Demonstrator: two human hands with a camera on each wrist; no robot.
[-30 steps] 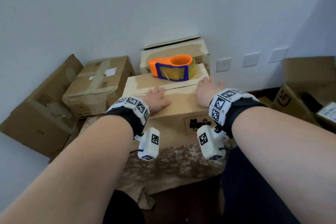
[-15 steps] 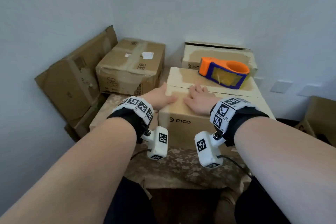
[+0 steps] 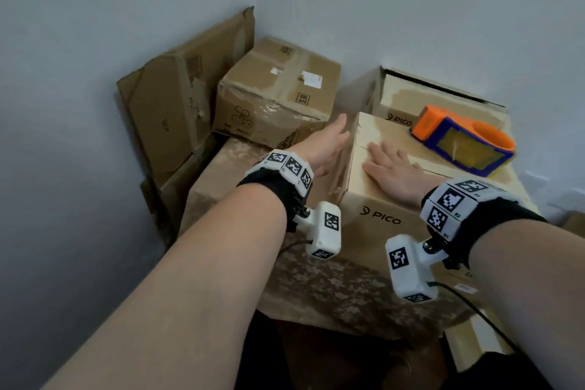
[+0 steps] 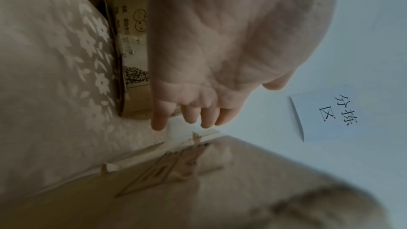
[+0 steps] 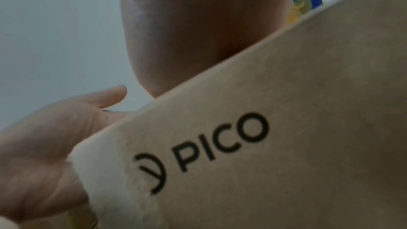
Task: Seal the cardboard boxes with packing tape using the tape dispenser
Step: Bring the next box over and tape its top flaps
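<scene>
Hands flat: right [image 3: 391, 168] atop box [image 3: 380, 199], left [image 3: 326, 144] beside it.

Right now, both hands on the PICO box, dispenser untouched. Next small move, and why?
Probably lift the right hand off the lid and reach for the tape dispenser. It lies on the far part of the same PICO box, just beyond that hand's fingers. The left hand lies flat along the box's left side and can steady it. The flap seam under the right hand looks closed.

A parcel-sorting corner: worn cardboard boxes [image 3: 275, 98] stacked against bare walls, a paper sign [image 4: 326, 112] reading "分拣区".
</scene>
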